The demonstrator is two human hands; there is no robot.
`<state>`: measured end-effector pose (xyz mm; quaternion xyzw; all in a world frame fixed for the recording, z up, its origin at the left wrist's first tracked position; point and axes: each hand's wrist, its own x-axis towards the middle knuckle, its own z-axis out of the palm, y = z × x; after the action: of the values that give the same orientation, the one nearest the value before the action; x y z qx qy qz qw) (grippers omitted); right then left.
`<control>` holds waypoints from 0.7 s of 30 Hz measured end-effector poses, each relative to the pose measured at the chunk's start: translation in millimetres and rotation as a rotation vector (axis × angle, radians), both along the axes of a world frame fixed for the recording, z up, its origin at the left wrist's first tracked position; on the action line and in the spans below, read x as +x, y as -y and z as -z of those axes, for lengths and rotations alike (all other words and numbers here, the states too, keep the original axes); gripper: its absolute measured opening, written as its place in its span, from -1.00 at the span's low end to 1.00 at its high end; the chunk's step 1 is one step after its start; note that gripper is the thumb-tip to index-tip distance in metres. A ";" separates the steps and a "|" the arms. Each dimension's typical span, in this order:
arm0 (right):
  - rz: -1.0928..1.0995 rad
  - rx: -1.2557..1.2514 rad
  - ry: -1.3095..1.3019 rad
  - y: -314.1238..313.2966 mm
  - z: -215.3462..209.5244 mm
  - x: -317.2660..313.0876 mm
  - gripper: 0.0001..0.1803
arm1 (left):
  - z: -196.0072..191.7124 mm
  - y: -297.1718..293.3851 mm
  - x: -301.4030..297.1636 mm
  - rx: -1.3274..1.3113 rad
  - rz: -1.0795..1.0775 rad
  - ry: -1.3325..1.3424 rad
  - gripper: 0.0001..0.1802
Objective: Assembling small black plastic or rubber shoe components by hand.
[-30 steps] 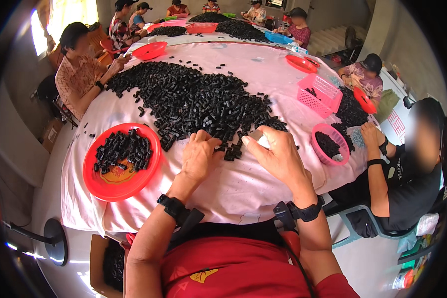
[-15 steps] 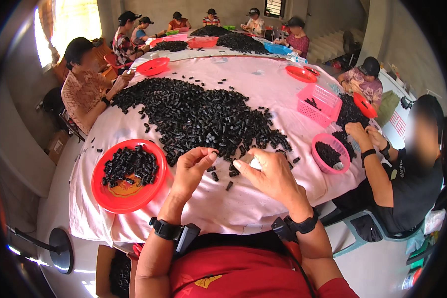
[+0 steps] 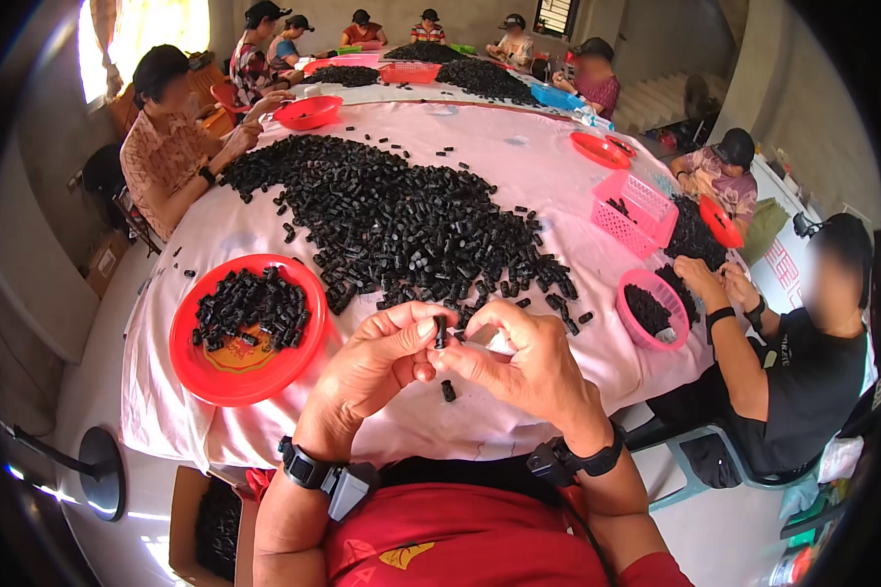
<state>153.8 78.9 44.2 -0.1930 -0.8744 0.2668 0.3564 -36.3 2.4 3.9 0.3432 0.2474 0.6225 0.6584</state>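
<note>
A small black cylindrical piece [image 3: 440,331] stands upright between the thumb and fingers of my left hand [image 3: 372,362], in front of my chest. My right hand [image 3: 533,367] is closed around a pale, whitish-grey object [image 3: 496,338], mostly covered by the fingers, so its kind is unclear. The two hands nearly meet at the black piece. Just beyond them spreads a large heap of similar black pieces [image 3: 401,215] on the pink tablecloth [image 3: 264,435]. One loose black piece [image 3: 448,391] lies just below my fingertips. To the left sits a red plate [image 3: 196,367] partly filled with black pieces.
Pink baskets [image 3: 656,338] with black pieces stand at the right, near a person in black [image 3: 812,362]. Further people sit around the long table, with red bowls [image 3: 308,113] and more heaps. A cardboard box [image 3: 184,528] of black pieces is on the floor at lower left.
My hands have come together and now meet over the near edge of the heap. A black piece now shows upright in my left fingers. The view has shifted slightly.
</note>
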 end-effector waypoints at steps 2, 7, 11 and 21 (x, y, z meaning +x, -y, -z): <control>-0.030 0.022 0.010 2.9 -1.5 0.1 -0.59 | -3.8 3.6 3.4 0.007 0.009 -0.009 -0.72; -0.034 0.156 -0.009 6.1 -5.0 5.0 -0.57 | -7.2 7.1 12.6 0.032 -0.002 -0.023 -0.74; -0.029 0.156 -0.019 6.2 -6.3 7.3 -0.58 | -10.5 10.0 15.5 0.062 -0.039 -0.028 -0.75; -0.067 0.079 -0.101 9.6 -7.0 8.9 -0.74 | -13.1 10.0 15.7 0.056 -0.091 -0.043 -0.82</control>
<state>162.7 69.3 51.2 -0.1356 -0.8711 0.2533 0.3983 -20.5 -7.6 17.0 0.3632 0.2592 0.6511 0.6140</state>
